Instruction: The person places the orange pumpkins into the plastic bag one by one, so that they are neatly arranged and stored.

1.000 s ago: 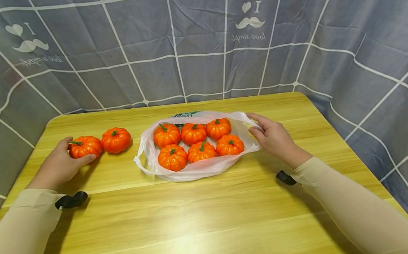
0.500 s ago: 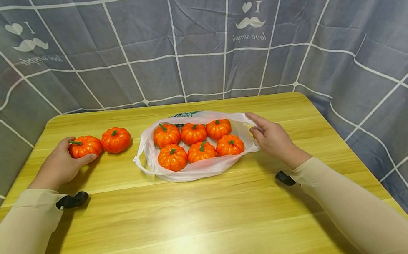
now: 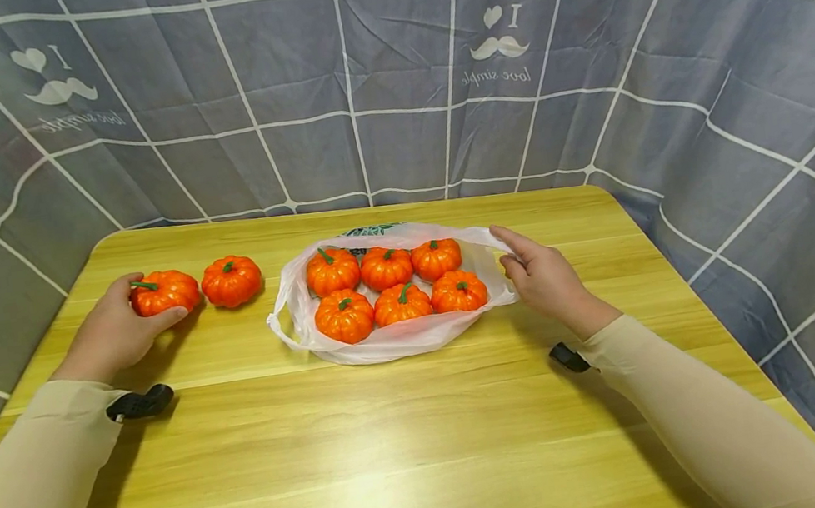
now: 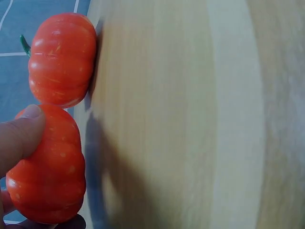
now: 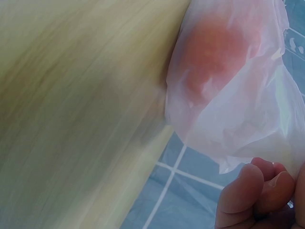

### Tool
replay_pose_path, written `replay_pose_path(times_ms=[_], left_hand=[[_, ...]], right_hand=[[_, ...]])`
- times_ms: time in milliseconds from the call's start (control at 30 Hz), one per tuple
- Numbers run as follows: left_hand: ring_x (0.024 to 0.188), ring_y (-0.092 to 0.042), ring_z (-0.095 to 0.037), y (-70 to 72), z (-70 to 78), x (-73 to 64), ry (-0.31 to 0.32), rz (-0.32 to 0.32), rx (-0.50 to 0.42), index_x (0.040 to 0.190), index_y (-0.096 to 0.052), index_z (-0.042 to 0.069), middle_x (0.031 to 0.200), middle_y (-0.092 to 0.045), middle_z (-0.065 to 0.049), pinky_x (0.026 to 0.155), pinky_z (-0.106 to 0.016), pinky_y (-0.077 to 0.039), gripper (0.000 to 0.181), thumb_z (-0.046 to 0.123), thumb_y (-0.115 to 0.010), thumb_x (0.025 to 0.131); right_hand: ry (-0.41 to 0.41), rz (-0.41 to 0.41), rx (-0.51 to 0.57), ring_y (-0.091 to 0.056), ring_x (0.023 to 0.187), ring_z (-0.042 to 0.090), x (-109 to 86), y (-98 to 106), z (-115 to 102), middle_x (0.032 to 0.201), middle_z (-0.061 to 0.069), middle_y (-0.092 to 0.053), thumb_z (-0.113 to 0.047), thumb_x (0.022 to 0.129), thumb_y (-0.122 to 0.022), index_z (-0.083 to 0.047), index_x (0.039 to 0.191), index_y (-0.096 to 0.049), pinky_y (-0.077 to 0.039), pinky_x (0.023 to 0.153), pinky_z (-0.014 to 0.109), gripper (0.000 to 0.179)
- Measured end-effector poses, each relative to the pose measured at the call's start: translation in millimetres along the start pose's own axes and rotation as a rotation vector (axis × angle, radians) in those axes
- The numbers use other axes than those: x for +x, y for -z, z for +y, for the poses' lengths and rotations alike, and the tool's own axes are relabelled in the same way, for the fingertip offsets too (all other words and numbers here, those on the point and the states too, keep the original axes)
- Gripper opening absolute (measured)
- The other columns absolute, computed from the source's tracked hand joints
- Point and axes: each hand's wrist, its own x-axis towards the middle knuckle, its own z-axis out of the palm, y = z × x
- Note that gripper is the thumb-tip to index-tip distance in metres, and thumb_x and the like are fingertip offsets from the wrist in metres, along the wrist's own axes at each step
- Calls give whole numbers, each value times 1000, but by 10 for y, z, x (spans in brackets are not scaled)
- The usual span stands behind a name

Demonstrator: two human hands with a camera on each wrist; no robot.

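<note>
On the left, my left hand (image 3: 114, 330) grips a small orange pumpkin (image 3: 165, 292) with a green stem, thumb on its near side. In the left wrist view that pumpkin (image 4: 50, 167) shows a shadow on the wood beside it. A second pumpkin (image 3: 231, 281) sits just to its right. Mid-table lies a white plastic bag (image 3: 402, 341), its mouth spread wide, with several pumpkins (image 3: 401, 302) inside in two rows. My right hand (image 3: 550, 282) pinches the bag's right edge. The right wrist view shows the thumb and fingertips (image 5: 238, 191) at the thin plastic (image 5: 257, 109).
The wooden table (image 3: 370, 459) has rounded far corners. A grey curtain (image 3: 401, 62) with white grid lines hangs behind it and along both sides. The bag's left handle loop (image 3: 276, 328) lies loose on the tabletop.
My left hand has shifted slightly left with the pumpkin, and a small gap now shows between it and the second pumpkin. The right hand keeps its hold on the bag, almost still.
</note>
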Motion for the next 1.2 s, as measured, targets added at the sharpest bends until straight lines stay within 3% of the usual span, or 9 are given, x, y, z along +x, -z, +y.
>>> replay_pose_path(times_ms=[267, 667, 733, 800, 867, 967, 1067, 1200], left_hand=[[133, -39, -62, 60, 60, -52, -5, 56, -52, 163, -13, -9, 153, -34, -46, 110, -75, -32, 106, 58, -64, 99], [131, -44, -57, 83, 416, -81, -101, 142, -117, 163, -23, -6, 152, -38, -43, 108, -72, -38, 103, 50, -75, 94], [129, -46, -56, 71, 487, -85, -117, 144, -133, 162, -24, -5, 152, -38, -42, 105, -66, -43, 101, 47, -76, 94], [126, -48, -53, 55, 567, -91, -131, 143, -149, 162, -26, -4, 151, -40, -39, 99, -50, -48, 98, 45, -77, 94], [124, -50, -51, 35, 648, -97, -150, 142, -160, 162, -28, -2, 150, -42, -37, 93, -34, -46, 96, 42, -78, 94], [120, -53, -46, 3, 784, -117, -178, 136, -170, 161, -33, 1, 148, -46, -32, 86, -21, -39, 91, 40, -80, 93], [118, -55, -44, -26, 907, -140, -207, 126, -181, 160, -35, 3, 146, -48, -28, 86, -20, -40, 89, 39, -81, 92], [120, -58, -43, -61, 1063, -173, -229, 111, -196, 161, -34, 5, 147, -50, -25, 93, -30, -47, 90, 39, -81, 92]], right_hand=[[-13, -5, 6, -58, 60, 16, 2, -5, -11, 82, 14, -75, -7, 106, -56, -8, 156, -50, -42, 50, 26, 50], [-13, -4, -2, -65, 67, 22, -3, -11, -20, 86, 16, -77, -7, 106, -56, -7, 156, -50, -44, 52, 27, 50], [-13, -2, -2, -65, 68, 22, -3, -12, -21, 86, 16, -77, -7, 106, -56, -8, 156, -50, -44, 52, 26, 50], [-12, 1, -2, -66, 69, 22, -3, -13, -22, 86, 16, -77, -7, 106, -56, -8, 156, -50, -44, 53, 26, 50], [-11, 3, -2, -67, 69, 23, -3, -14, -23, 87, 16, -77, -7, 106, -57, -9, 156, -51, -44, 52, 26, 50], [-7, 5, -6, -67, 69, 23, -1, -15, -22, 87, 17, -77, -7, 106, -57, -9, 156, -51, -44, 52, 26, 50], [-5, 7, -8, -66, 68, 22, 0, -16, -20, 87, 17, -77, -7, 106, -57, -9, 156, -51, -43, 51, 26, 50], [-2, 7, -6, -63, 64, 20, -1, -16, -20, 87, 17, -77, -6, 106, -56, -8, 156, -50, -43, 50, 26, 50]])
